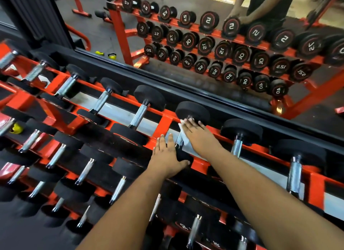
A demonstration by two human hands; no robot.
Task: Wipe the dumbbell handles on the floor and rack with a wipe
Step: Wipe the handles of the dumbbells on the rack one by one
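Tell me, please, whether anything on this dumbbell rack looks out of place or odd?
One small oddity: a yellow object sits on the rack at far left among the dumbbells; too blurred to identify. Otherwise nothing stands out.

A gym: a red rack holds rows of black dumbbells, a wall mirror reflects their numbered ends, and dark rubber flooring shows behind.
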